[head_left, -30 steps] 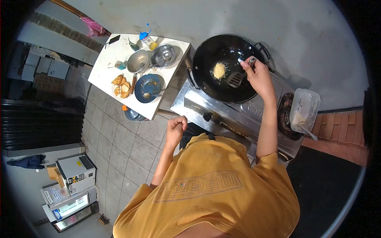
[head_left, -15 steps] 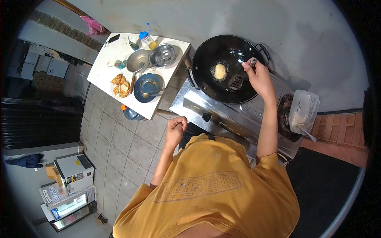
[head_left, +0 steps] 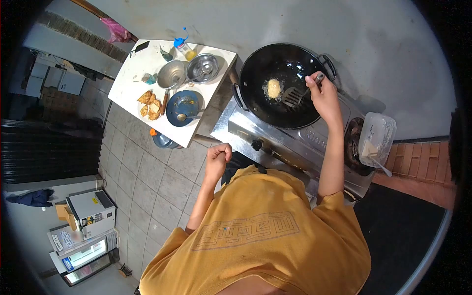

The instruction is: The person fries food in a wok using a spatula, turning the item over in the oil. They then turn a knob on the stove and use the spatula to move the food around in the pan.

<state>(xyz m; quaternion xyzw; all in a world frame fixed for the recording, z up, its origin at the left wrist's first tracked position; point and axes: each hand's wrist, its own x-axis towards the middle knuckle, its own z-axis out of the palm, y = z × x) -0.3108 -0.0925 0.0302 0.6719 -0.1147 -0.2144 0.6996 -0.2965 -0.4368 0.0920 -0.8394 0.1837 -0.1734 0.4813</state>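
Observation:
My right hand [head_left: 324, 98] is wrapped round the handle of a slotted spatula [head_left: 293, 97], held over the black wok [head_left: 265, 59]. Close to the spatula's head, a pale yellow piece of food [head_left: 273, 88] fries in bubbling oil. The wok sits on a steel gas stove [head_left: 246, 128]. My left hand [head_left: 219, 156] is curled into a fist in front of the stove, with nothing showing in it.
Left of the stove is a white table [head_left: 129, 83] with a plate of fried pieces [head_left: 150, 104], a blue bowl [head_left: 173, 117], metal bowls [head_left: 202, 65] and a blue-capped bottle [head_left: 183, 48]. A plastic container [head_left: 382, 130] rests on the stove's right side.
The spatula's head has shifted slightly left, closer to the frying piece, and its angle has changed. My right hand has turned a little with it; my left hand stays put.

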